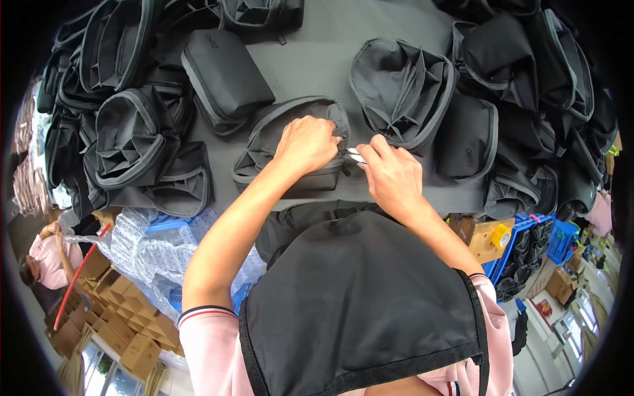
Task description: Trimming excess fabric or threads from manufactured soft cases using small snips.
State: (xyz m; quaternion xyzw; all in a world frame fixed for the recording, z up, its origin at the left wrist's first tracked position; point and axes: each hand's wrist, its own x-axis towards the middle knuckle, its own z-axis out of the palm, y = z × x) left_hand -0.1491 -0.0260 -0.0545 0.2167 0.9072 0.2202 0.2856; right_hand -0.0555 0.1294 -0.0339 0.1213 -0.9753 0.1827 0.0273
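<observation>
A black zip pouch (297,178) lies unzipped on the grey table, in front of my body. My left hand (308,144) is closed on its right-hand edge, fingers pinching the fabric near the zip. Just to the right, my right hand (394,175) grips a small pair of thread snips (356,155), whose pale metal shows between the fingers. The snips' tips point left at the pouch's edge; whether they touch it I cannot tell. My left hand hides part of the pouch's inside.
More black pouches lie around: a closed one (228,76) behind, an opened one with dividers (403,92) at the right, and heaps on both sides. Below the table are bubble wrap (142,247), cardboard boxes (125,317) and a blue crate (561,241). Another person (53,261) is at far left.
</observation>
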